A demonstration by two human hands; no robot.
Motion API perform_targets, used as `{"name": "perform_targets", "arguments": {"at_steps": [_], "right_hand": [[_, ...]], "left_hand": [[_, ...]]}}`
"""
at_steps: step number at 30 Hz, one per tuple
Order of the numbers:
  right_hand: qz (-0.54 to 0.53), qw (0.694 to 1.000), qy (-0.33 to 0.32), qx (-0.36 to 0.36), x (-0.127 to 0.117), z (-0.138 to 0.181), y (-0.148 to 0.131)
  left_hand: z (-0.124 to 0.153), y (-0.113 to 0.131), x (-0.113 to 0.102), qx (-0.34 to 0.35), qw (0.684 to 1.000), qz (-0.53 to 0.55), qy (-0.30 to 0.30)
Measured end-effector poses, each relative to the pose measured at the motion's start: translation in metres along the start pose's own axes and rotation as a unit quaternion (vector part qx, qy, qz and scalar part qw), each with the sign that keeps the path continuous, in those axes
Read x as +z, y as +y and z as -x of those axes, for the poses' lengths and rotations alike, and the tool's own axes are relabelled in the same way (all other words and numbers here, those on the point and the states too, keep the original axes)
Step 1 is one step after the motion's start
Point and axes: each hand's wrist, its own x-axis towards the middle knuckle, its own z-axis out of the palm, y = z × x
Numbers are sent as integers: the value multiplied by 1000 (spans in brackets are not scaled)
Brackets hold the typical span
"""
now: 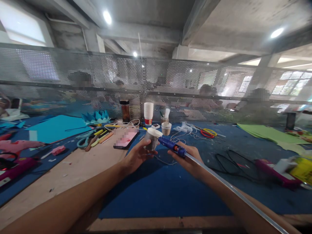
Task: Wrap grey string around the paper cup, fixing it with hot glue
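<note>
My left hand (136,154) is wrapped round a paper cup (151,139) with a grey covering and a white rim, held tilted above the blue mat. My right hand (188,157) grips a blue glue gun (172,145), and a long clear glue stick (227,186) runs out of its back towards me. The gun's nozzle is at the cup's side, just under the rim; whether it touches cannot be made out. A thin grey cord (165,162) trails on the mat below the cup.
Behind the cup stand a stack of paper cups (148,112), a cord-wrapped cup (166,129) and a dark-lidded jar (125,111). Scissors (207,133) lie right, a phone (126,138) left. Blue paper (58,127), green paper (270,135) and a pink glue gun (18,148) flank them.
</note>
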Motion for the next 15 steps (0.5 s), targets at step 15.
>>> {"name": "perform_targets", "arguments": {"at_steps": [15], "right_hand": [[41,998,-15,-39,-5,-2,-7]], "left_hand": [[1,1,2,6,1000,-12,-25]]}}
